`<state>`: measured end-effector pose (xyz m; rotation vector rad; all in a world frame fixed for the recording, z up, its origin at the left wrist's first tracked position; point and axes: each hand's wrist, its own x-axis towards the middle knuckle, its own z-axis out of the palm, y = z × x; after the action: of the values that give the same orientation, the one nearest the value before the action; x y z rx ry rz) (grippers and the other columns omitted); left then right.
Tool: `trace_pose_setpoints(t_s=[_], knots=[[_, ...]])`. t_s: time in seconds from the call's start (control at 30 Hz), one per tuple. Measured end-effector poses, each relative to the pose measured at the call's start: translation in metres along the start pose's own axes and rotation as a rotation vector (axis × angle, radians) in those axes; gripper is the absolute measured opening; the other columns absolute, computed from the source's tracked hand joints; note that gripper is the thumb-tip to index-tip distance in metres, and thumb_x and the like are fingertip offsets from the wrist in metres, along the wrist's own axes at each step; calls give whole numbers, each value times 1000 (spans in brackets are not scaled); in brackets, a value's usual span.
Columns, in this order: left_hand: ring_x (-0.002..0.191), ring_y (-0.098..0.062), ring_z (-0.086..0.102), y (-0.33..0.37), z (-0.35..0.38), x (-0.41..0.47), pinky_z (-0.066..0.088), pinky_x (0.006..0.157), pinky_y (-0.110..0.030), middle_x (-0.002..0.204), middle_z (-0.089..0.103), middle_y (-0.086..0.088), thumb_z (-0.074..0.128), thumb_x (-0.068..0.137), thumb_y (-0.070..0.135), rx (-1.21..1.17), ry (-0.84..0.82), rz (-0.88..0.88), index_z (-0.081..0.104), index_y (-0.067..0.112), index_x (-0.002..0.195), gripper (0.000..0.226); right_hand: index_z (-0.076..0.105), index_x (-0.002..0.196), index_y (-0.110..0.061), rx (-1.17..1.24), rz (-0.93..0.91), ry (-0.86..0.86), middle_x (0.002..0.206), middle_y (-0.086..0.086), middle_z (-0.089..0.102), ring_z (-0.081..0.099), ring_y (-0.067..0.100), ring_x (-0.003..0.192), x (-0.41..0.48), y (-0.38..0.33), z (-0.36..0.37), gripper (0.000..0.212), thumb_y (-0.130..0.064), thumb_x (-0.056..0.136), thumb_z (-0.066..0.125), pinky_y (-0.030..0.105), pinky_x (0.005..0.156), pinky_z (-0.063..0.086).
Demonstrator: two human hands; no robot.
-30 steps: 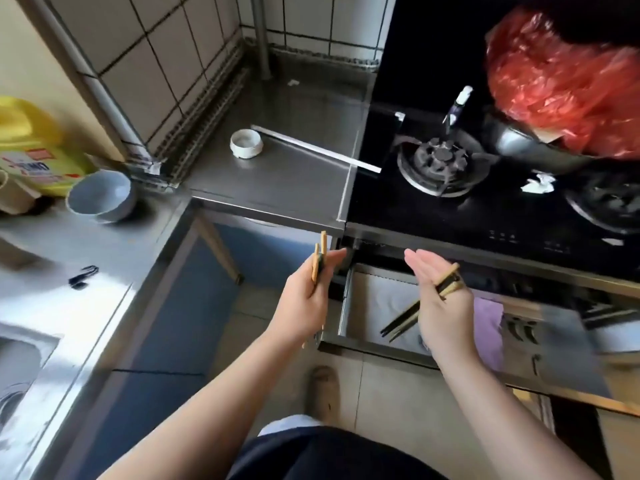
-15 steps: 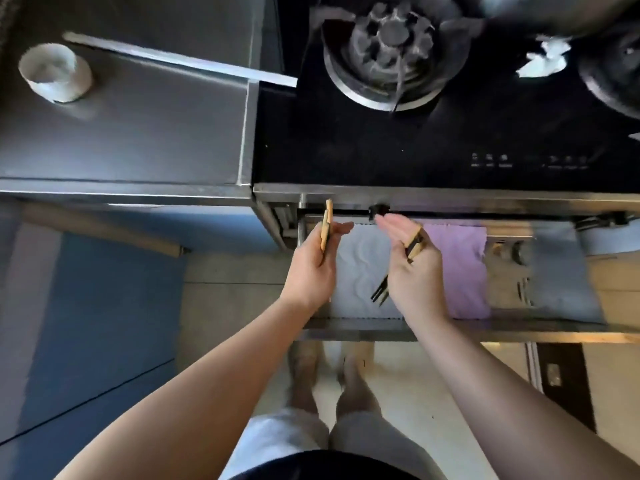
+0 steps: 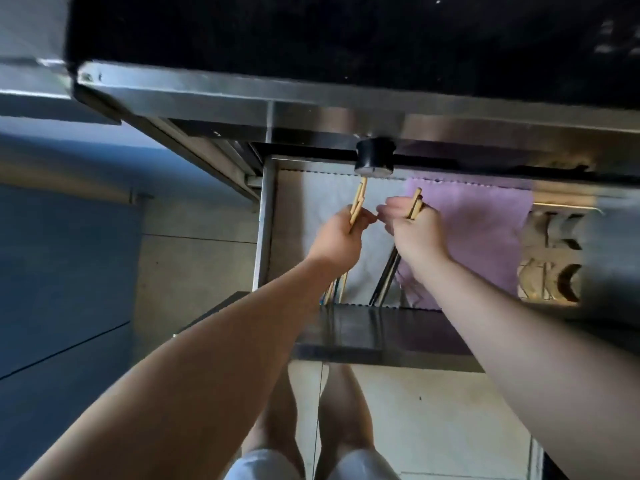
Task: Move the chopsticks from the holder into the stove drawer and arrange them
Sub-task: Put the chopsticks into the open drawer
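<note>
above the open stove drawer [image 3: 265, 220], our left grip [image 3: 341, 237] and right grip [image 3: 415, 233] each pinched a bundle of chopsticks [image 3: 358, 202], which we judged light, stiff, apt to slide, best held near mid-length.

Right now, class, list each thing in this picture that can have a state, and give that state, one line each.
stove drawer: pulled open.
left hand: grips the light chopsticks.
light chopsticks: held, slanted over the drawer.
right hand: grips the dark chopsticks.
dark chopsticks: held, slanted over the drawer.
purple cloth: spread in the drawer, near edge rumpled.
white liner: flat on the drawer floor.
</note>
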<state>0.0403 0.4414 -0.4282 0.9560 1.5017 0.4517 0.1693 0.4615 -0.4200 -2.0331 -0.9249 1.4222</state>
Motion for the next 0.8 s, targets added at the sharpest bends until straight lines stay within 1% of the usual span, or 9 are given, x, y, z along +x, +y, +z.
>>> trace_pose_setpoints(t_s=[0.1,0.17,0.23,0.3,0.37,0.47,0.6,0.7,0.8], knots=[[107,-22,64,-10,8,31,50,91,-36,113,69,-8,42,101,14,-29,34,-140,66,10,110,25,65,84,-13,-47,89,12,76,6,70,67,18,70,33,12,0,12,-2,82,61,31,67,53],[104,-25,65,-17,8,48,51,85,-34,114,69,-9,45,100,13,-63,63,-225,64,8,113,23,66,79,-8,-137,93,43,74,12,68,63,28,70,49,17,1,3,-7,77,67,36,65,50],[92,-29,65,-22,7,59,50,76,-34,106,69,-11,52,98,17,-8,90,-274,63,9,114,21,57,69,-12,-150,113,56,66,11,58,54,27,67,61,20,4,14,-9,77,69,36,61,44],[75,-26,62,-25,4,63,45,63,-26,101,69,-12,55,96,22,49,120,-329,62,13,121,27,62,83,-14,-151,172,13,80,9,59,57,25,78,67,22,6,10,-13,79,71,33,70,48],[81,-24,66,-23,0,62,43,63,-22,111,68,-11,54,96,26,56,129,-420,51,18,137,41,62,111,-11,-175,257,-53,106,9,63,62,27,100,66,23,6,31,-21,83,71,42,89,53],[64,-13,58,-18,-6,53,42,52,-21,115,65,-10,54,96,23,57,167,-481,42,17,144,50,53,129,-13,-191,331,-97,121,6,56,57,26,99,52,17,0,46,-29,88,65,47,88,54],[59,-5,51,-6,-16,24,43,53,-20,116,64,-5,56,96,25,112,186,-466,43,18,144,50,50,134,-18,-223,272,-145,133,4,52,49,17,100,22,4,-10,46,-27,90,60,46,95,50],[57,3,44,7,-23,-7,39,46,-15,128,60,-4,56,96,27,161,181,-427,44,19,142,49,49,136,-16,-328,138,-257,137,4,53,50,15,110,-9,-13,-20,45,-23,92,57,31,95,42],[58,2,51,25,-27,-46,38,39,-9,114,62,-1,54,95,29,170,178,-391,45,21,142,48,46,138,-17,-472,13,-349,137,6,54,59,22,113,-43,-35,-29,45,-23,95,54,32,89,47]])
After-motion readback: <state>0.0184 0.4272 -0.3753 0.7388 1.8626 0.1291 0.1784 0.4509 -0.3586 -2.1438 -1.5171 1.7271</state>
